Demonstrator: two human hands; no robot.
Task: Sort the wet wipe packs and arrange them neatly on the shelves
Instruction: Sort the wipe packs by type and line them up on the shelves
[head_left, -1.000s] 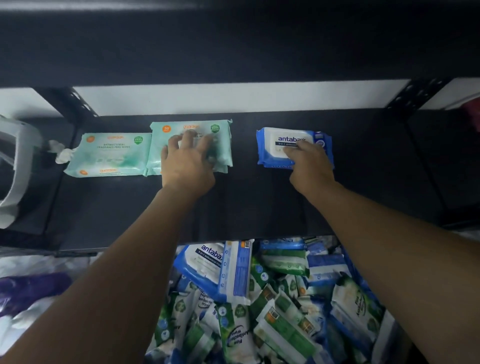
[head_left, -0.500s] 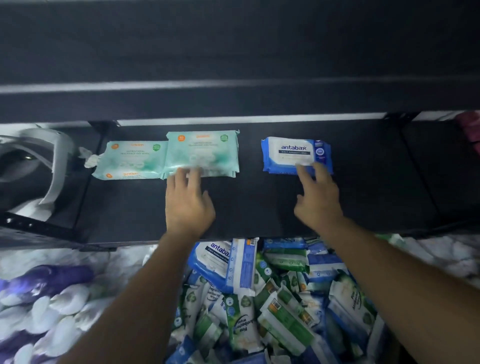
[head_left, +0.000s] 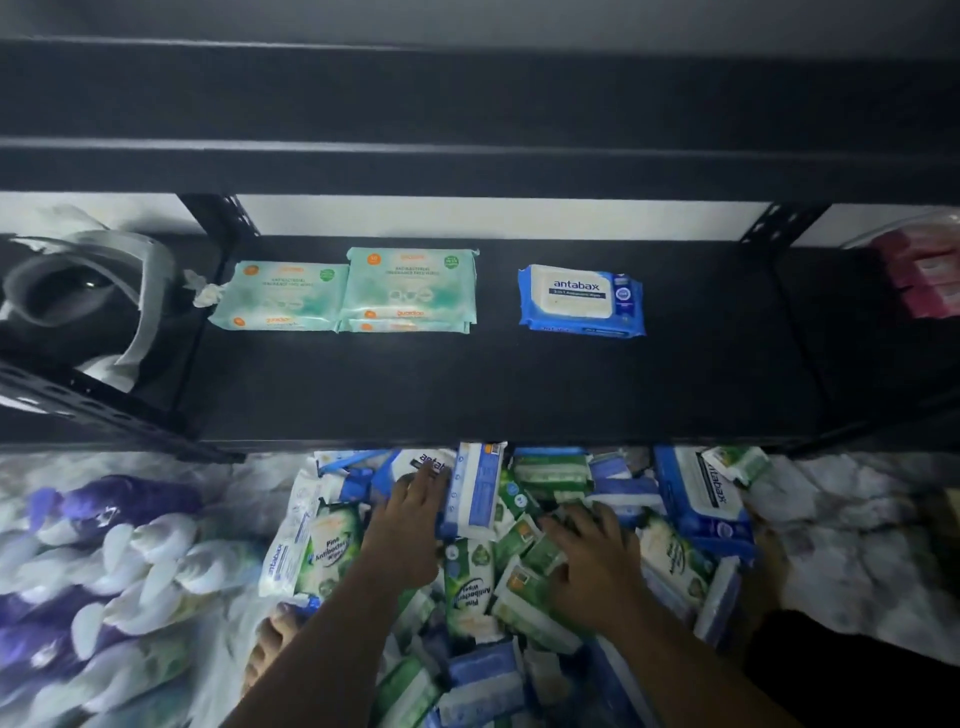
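Note:
On the black shelf (head_left: 467, 384) lie teal wipe packs: a single one (head_left: 283, 296) on the left and a small stack (head_left: 410, 288) beside it. A blue Antabax pack (head_left: 581, 300) lies apart to the right. Below the shelf's front edge is a heap of mixed blue, white and green wipe packs (head_left: 519, 561). My left hand (head_left: 410, 519) reaches into the heap, fingers against a blue-and-white Antabax pack (head_left: 470, 488) standing on edge. My right hand (head_left: 592, 561) rests spread on green packs, fingers straight.
A grey-and-white round object (head_left: 78, 296) sits on the shelf section to the left. Pink packs (head_left: 924, 275) sit at the far right. A purple-and-white patterned cloth (head_left: 104, 561) covers the floor on the left. A bare foot (head_left: 270, 639) shows beside the heap. Another dark shelf hangs overhead.
Both hands have left the packs on the shelf and dropped down into the heap below. The teal packs and the blue pack stay where they were set.

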